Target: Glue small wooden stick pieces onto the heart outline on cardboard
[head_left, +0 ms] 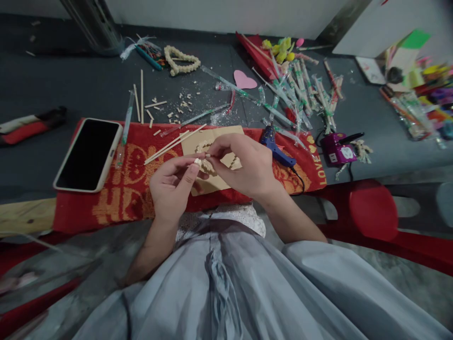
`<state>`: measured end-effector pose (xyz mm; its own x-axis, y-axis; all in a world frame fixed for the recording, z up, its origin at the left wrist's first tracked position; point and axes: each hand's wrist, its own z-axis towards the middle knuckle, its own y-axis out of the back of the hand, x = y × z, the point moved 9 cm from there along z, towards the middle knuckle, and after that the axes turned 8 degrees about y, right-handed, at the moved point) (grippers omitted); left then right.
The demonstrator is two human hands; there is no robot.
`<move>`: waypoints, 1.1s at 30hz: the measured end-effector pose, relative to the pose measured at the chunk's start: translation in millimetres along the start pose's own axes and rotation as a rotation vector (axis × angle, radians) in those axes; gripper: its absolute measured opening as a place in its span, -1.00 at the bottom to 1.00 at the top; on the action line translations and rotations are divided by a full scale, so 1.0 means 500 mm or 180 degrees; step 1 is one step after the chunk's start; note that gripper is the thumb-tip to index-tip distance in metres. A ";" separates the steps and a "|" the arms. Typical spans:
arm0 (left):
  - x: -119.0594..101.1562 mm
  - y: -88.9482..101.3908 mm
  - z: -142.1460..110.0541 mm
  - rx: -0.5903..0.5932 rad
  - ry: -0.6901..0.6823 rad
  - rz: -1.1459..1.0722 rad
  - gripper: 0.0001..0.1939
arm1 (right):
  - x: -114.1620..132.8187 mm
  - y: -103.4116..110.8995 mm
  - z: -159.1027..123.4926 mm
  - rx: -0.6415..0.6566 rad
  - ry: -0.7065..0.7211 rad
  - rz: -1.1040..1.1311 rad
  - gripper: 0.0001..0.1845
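Over a piece of tan cardboard point(208, 187), my two hands meet with fingers closed. My left hand point(171, 184) pinches small pale wooden stick pieces point(197, 161) between thumb and fingers. Close beside it, the fingertips of my right hand point(247, 160) grip another short stick piece point(207, 155). Just behind the fingers is a pale ring of stick pieces point(201, 146), partly covered by my hands; I cannot tell whether the left fingers touch it. Two long thin sticks point(173, 145) lie left of the cardboard. A blue glue gun point(278, 148) rests to the right of my right hand.
Beneath the work lies a red towel point(134, 189), with a phone point(88, 155) on its left. Cut stick bits point(175, 113) and a pale heart-shaped frame point(181, 60) are farther back. Wrapped chopsticks point(300, 85), a pink paper heart point(245, 79) and a purple box point(339, 148) sit rightward. Pliers point(30, 126) lie far left.
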<state>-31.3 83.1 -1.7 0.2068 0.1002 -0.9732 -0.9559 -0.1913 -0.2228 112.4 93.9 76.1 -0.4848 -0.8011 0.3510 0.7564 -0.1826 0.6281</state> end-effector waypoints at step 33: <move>0.064 0.005 0.011 -0.0099 0.0822 0.0119 -0.54 | -0.041 -0.038 -0.032 0.0244 -0.0652 0.0620 -0.90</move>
<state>-28.3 91.4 -32.9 0.2217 -0.1593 -0.9620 -0.9579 -0.2204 -0.1843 114.9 104.3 45.7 -0.4181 -0.6836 0.5982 0.8123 0.0134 0.5830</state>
